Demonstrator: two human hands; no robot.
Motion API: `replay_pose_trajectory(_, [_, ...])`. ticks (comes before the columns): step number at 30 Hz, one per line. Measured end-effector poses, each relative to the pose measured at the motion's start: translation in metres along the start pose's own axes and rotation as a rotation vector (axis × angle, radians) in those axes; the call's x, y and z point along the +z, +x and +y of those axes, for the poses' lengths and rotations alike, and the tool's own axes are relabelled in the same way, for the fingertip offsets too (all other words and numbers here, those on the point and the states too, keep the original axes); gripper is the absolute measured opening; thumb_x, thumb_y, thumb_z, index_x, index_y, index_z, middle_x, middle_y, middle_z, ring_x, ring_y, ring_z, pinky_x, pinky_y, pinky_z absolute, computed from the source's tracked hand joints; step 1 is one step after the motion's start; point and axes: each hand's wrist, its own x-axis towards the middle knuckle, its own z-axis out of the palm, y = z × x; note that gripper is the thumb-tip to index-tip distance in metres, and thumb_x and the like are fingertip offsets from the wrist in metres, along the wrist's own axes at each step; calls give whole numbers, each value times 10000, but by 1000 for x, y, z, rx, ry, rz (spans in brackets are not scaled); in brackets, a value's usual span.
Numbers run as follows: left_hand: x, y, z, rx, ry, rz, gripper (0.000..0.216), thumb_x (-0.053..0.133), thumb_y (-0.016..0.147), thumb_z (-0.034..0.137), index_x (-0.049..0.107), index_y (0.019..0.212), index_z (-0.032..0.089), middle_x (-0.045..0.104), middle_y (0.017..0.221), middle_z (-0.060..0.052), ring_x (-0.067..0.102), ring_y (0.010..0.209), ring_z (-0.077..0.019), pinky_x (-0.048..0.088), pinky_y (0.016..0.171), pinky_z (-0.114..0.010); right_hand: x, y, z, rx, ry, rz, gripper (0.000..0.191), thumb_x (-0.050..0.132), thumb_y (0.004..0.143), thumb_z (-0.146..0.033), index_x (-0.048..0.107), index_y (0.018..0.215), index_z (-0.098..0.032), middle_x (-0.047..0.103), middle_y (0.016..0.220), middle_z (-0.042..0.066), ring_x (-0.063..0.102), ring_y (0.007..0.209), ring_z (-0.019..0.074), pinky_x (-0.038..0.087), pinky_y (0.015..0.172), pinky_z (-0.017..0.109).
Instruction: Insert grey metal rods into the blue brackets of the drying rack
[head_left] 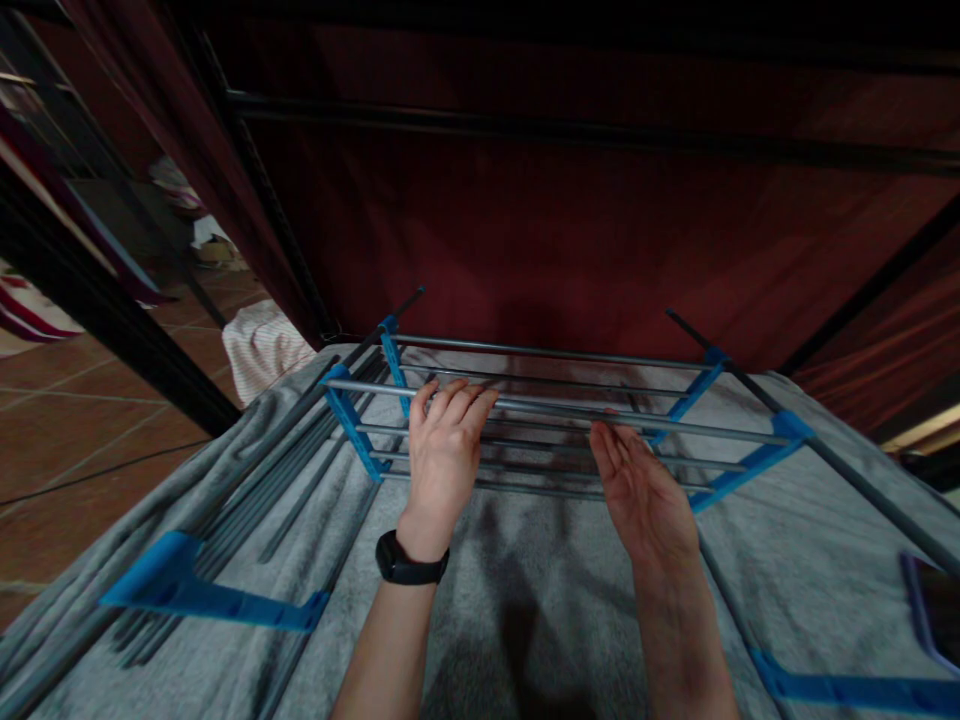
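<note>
A rack frame of grey metal rods and blue plastic brackets lies on a grey blanket (555,600). My left hand (446,440), a black band on its wrist, curls its fingers over the upper near rod (547,407). Further right along that rod is my right hand (645,490), its palm turned inward and fingers stretched out, the tips at the rod. Blue brackets (352,425) at the left and a blue bracket (742,465) at the right join the rods to long side tubes. Several lower rods run behind and beneath my hands.
Several loose grey rods (277,490) lie on the left of the blanket. Another blue bracket (210,590) is near left, and one (862,690) near right. A phone (934,605) rests at the right edge. Dark red cloth (525,240) hangs behind black bars.
</note>
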Motion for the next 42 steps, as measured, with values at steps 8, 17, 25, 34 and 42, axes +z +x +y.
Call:
replay_pose_trajectory(8, [6,-4,-12,-66,20,32,520,416,855,14,597,1285,243,650,1302,-58,483,1330,-254,209,1179,-532,-3,2,0,6,8,-20,128,697,807,-226,745,926,-213,745,1098,34,633,1187,190,395,1166,407])
replay_pose_trajectory(17, [14,-6,-20,-51,-45,60,582,379,799,-18,593,1284,220,652,1283,-78,481,1340,-234,221,1188,-515,-3,3,2,27,15,-20,140,669,824,-223,736,946,-216,736,1129,42,624,1203,179,382,1172,391])
replay_pose_trajectory(25, [17,-8,-22,-45,-47,47,539,390,811,3,603,1257,219,668,1240,-82,525,1284,-238,240,1175,-516,-3,3,3,23,27,2,149,705,794,-218,731,940,-228,734,1134,30,621,1208,188,394,1169,402])
replay_pose_trajectory(34, [17,-9,-21,-56,-34,57,515,391,802,-7,625,1204,213,689,1162,-84,557,1223,-226,264,1161,-498,-4,3,3,39,40,-2,160,671,799,-203,732,946,-219,723,1161,35,629,1190,182,407,1159,388])
replay_pose_trajectory(42, [20,-12,-20,-68,-46,55,499,382,811,-9,623,1191,207,689,1155,-81,555,1231,-226,246,1169,-505,-5,2,3,41,38,-3,172,684,775,-217,735,939,-217,732,1138,33,633,1184,193,376,1177,418])
